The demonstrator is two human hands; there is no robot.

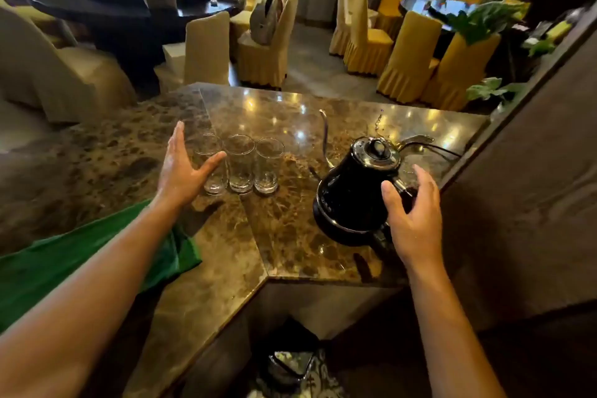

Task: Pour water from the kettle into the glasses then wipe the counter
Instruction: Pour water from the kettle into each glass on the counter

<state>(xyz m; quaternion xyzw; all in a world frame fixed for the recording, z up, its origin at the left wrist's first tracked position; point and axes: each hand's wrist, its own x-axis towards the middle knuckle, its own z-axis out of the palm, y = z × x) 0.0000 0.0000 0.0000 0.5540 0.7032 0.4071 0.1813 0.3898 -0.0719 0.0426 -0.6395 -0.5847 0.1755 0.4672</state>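
The right hand [416, 220] is hovering at the handle side of the black kettle [355, 191], its grip spread wide, fingers apart and only lightly bent, and whether any fingertip is touching the handle cannot be told. The left hand [184, 168] is reaching out with its grip spread as well, fingers straight and the thumb stretching across in front of the leftmost glass [211, 165]; it is lying just beside that glass, and contact is not clear.

The kettle is sitting upright on its round base on the right part of the brown marble desk [281, 236], its thin curved spout [324, 136] rising toward the far side and its lid knob on top. A cord [442, 149] is running off behind it to the right. Three clear glasses are standing upright in a tight row left of the kettle: the leftmost one, a middle glass [239, 163] and a right glass [267, 165], all looking empty.

A green cloth [51, 265] is lying on the near left of the desk, partly under the left forearm. Beyond the desk, chairs in yellow covers [407, 55] are standing around dark round tables.
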